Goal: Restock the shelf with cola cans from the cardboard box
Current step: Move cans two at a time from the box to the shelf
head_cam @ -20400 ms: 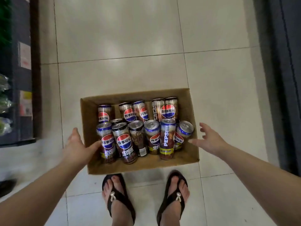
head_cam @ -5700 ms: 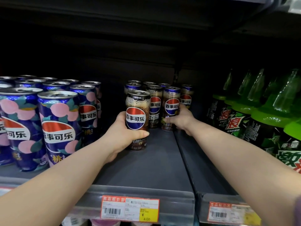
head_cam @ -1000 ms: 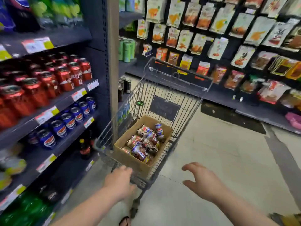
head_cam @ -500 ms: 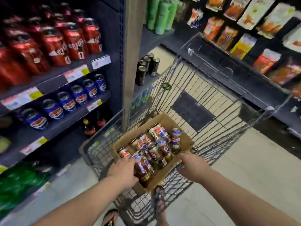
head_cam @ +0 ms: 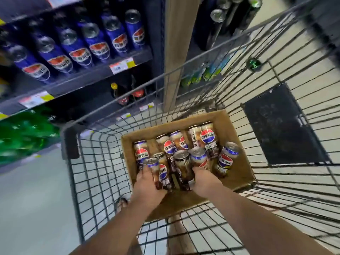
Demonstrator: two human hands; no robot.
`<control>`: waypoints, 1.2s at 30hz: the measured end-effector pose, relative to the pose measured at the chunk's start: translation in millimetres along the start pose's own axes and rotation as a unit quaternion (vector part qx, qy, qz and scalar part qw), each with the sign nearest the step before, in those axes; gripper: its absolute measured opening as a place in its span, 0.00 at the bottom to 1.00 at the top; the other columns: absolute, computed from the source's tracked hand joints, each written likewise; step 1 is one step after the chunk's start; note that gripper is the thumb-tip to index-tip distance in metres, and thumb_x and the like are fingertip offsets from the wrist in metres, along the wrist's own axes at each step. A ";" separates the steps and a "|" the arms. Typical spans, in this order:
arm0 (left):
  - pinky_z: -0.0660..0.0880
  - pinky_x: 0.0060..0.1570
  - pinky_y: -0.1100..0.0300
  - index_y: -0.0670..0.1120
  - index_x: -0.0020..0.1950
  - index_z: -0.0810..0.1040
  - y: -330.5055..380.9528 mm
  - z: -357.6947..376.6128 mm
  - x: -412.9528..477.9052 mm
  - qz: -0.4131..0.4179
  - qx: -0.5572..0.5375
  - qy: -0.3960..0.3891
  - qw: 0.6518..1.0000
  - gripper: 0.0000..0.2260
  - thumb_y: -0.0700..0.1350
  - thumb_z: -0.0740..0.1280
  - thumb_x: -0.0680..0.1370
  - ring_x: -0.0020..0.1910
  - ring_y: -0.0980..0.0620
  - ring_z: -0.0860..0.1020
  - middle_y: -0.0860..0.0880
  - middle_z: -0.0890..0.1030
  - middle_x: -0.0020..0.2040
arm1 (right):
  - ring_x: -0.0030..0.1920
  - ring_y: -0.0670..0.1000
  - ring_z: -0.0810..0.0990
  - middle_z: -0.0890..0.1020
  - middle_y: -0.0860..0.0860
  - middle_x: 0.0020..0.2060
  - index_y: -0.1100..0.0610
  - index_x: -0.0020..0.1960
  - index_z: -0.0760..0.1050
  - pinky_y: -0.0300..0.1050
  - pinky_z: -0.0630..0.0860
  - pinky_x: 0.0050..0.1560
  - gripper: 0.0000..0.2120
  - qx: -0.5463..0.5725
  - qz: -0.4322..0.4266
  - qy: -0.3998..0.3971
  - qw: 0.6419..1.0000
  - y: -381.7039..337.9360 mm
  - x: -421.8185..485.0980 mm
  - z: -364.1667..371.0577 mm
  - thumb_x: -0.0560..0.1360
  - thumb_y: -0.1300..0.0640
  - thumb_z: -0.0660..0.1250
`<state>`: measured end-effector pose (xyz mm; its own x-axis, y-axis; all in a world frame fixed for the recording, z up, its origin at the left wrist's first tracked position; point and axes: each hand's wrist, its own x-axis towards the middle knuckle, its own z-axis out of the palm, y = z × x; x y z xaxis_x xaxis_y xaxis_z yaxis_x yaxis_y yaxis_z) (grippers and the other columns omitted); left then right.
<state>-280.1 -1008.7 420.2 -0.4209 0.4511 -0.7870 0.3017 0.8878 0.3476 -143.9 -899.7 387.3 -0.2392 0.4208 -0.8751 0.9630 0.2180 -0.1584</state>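
Left hand (head_cam: pixel 147 187), right hand (head_cam: pixel 205 180) gripping cans (head_cam: pixel 162 174), box (head_cam: pixel 184 201) in cart (head_cam: pixel 70 142), shelves (head_cam: pixel 88 75), tiled floor (head_cam: pixel 27 208)

A grey wire shopping cart (head_cam: pixel 70 142) stands on the pale floor (head_cam: pixel 33 199) and carries an open brown cardboard box (head_cam: pixel 239 172) on its mesh bottom. Inside the box are brown-and-cream cola cans (head_cam: pixel 207 137) with red, white and blue roundels: those along its far wall lie on their sides and the ones nearer its front are upright or tilted. Right of the box, a black rectangular panel (head_cam: pixel 281 126) sits flat against the cart's wires. Beyond the box to the left, a dark metal shelf (head_cam: pixel 95 76) holds a row of tall blue cans (head_cam: pixel 95 41), with paper price tags (head_cam: pixel 121 66) on its front edge.
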 end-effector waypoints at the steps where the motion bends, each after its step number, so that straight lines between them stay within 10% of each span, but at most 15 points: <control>1: 0.67 0.67 0.50 0.46 0.76 0.50 -1.3 4.9 5.4 -0.024 -0.025 0.012 0.999 0.43 0.44 0.74 0.68 0.67 0.43 0.68 0.43 0.66 0.69 | 0.61 0.58 0.74 0.74 0.55 0.62 0.54 0.67 0.63 0.52 0.72 0.63 0.24 0.001 0.000 -0.009 1.000 0.0 7.8 4.7 0.73 0.56 0.65; 15: 0.71 0.63 0.44 0.49 0.70 0.61 -33.2 53.7 59.9 -0.131 -0.236 0.113 0.956 0.40 0.48 0.77 0.63 0.63 0.44 0.73 0.45 0.74 0.65 | 0.66 0.52 0.70 0.66 0.53 0.68 0.55 0.74 0.57 0.47 0.69 0.68 0.37 0.198 -0.012 0.154 0.968 12.6 36.4 58.0 0.71 0.49 0.71; 28: 0.70 0.59 0.58 0.54 0.70 0.62 -37.1 52.9 53.4 -0.049 -0.329 0.070 0.940 0.36 0.40 0.75 0.67 0.59 0.53 0.74 0.54 0.75 0.59 | 0.63 0.49 0.74 0.77 0.49 0.61 0.53 0.69 0.66 0.52 0.72 0.66 0.36 0.337 -0.060 0.061 0.937 10.3 60.1 57.5 0.65 0.50 0.76; 36: 0.75 0.59 0.47 0.57 0.66 0.64 -18.4 20.1 3.2 -0.018 -0.370 0.029 0.928 0.35 0.45 0.77 0.65 0.54 0.52 0.79 0.55 0.80 0.55 | 0.52 0.45 0.79 0.80 0.43 0.49 0.52 0.60 0.71 0.42 0.75 0.56 0.23 0.405 -0.091 0.046 0.908 2.0 -3.4 5.4 0.68 0.55 0.74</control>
<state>-269.8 -1025.5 401.0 -0.4706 0.4048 -0.7840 -0.3758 0.7120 0.5931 -140.5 -905.5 387.5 -0.3767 0.5221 -0.7652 0.6726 -0.4138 -0.6135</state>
